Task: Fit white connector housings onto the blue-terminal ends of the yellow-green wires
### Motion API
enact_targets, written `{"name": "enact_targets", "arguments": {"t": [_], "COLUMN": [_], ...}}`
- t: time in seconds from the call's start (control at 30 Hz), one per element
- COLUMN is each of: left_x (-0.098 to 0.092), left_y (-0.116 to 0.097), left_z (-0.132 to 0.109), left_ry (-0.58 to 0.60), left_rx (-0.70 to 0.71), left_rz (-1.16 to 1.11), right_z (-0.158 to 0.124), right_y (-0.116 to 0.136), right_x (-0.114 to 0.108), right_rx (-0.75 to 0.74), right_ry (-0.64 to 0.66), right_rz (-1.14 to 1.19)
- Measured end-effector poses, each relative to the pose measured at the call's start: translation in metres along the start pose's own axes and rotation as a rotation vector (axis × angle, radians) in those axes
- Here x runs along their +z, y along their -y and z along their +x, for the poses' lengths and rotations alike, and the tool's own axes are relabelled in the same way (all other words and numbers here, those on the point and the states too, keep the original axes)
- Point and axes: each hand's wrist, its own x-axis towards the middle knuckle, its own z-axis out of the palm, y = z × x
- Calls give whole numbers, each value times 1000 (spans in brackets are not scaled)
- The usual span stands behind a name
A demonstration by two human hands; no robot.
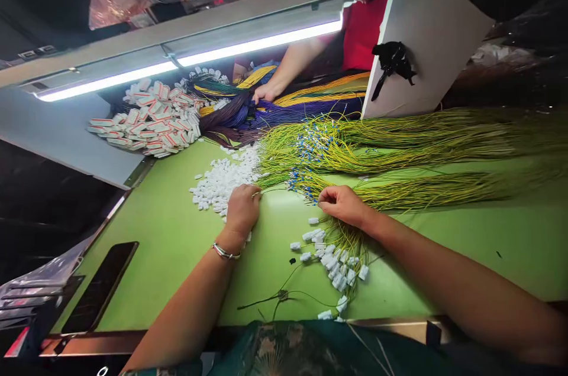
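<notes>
My left hand (243,208) is closed in a pinch at the right edge of a pile of small white plastic connectors (222,181). A thin yellow-green wire (274,189) runs from its fingertips toward the wire bundles. To the right, my right hand (342,203) has curled fingers beside the blue-tipped wire ends (302,182); what they pinch, if anything, is hidden. Below that hand lies a cluster of wires with white connectors on their ends (337,263). Long yellow-green wire bundles (426,190) stretch away to the right.
A phone (101,287) lies on the green table (173,258) at left. Behind are a heap of white connectors with red-orange stripes (155,119) and purple wires (293,111). Another person's hand (268,91) touches wires there. A lit tube lamp (261,42) hangs above.
</notes>
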Motion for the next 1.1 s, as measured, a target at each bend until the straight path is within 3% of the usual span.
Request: {"name": "enact_targets", "arguments": {"t": [0.13,0.23,0.33,0.4,0.47,0.53,0.6,0.7,0.83,1.1], "left_x": [11,7,-7,-15,-18,-12,0,19,30,30], "left_y": [6,4,-1,-11,-29,-49,-69,-88,-91,-85], "left_z": [-2,-4,-1,0,-2,-5,-10,-16,-20,-21], "left_ry": [-16,-54,-152,-203,-115,97,277,364,379,379], "left_rx": [137,210,144,-11,-231,-438,-562,-647,-627,-592], "left_rz": [71,66,-60,-263,-579,-936,-1233,-1498,-1574,-1556], "right_z": [1,1,1,1,0,0,-1,-2,-4,-2], "right_y": [-2,-4,-4,-4,-4,-4,-5,-6,-6,-5], "right_x": [4,5,5,5,4,4,4,4,4,4], "right_rx": [-2,-7,-1,-6,-19,-34,-51,-71,-83,-62], "right_ry": [-69,-94,-103,-99,-97,-106,-121,-133,-130,-159], "right_rz": [-35,-69,-71,-61,-49,-37,-22,-20,-51,-16]}}
